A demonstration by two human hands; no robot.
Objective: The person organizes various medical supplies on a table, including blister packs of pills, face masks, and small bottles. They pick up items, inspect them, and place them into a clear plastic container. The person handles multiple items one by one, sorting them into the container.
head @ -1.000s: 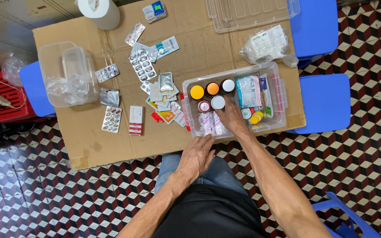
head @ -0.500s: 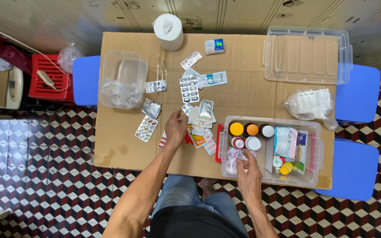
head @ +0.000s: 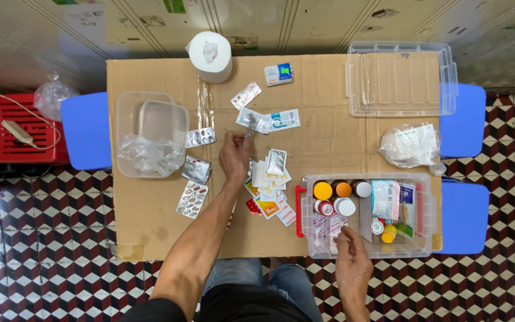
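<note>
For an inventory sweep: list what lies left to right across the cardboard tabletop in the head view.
Clear tub with a plastic bag → silver blister packs → left hand → pile of sachets → clear medicine box, with the right hand at its near edge.

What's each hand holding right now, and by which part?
Left hand pinches a small clear packet by its edge. Right hand is at the clear bin's near rim; whether it holds anything cannot be told.

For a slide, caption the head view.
Left hand lifts a blister strip; right hand reaches into a clear medicine box.
</note>
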